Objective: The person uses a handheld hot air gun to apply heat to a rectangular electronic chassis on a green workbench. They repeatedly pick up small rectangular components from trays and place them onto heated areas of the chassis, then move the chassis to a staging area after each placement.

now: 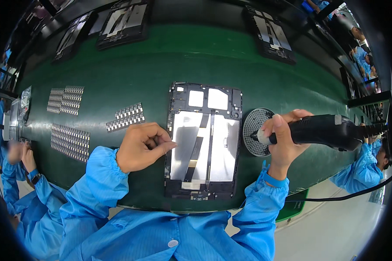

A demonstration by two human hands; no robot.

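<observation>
At centre frame, the left hand (141, 145) is loosely curled, its grip holding nothing, fingertips touching the left edge of the opened tablet frame (203, 141) on the green desk (117, 69). The right hand (283, 139) has its grip clamped around a black electric screwdriver (322, 130), tip over the round screw tray (255, 130) just right of the frame.

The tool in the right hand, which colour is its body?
Black, with a pale tip; the power screwdriver in the right hand shows best in the head view.

The black power screwdriver (322, 130) hides its tip behind the right hand (283, 139), over the round screw tray (253, 130).
</observation>
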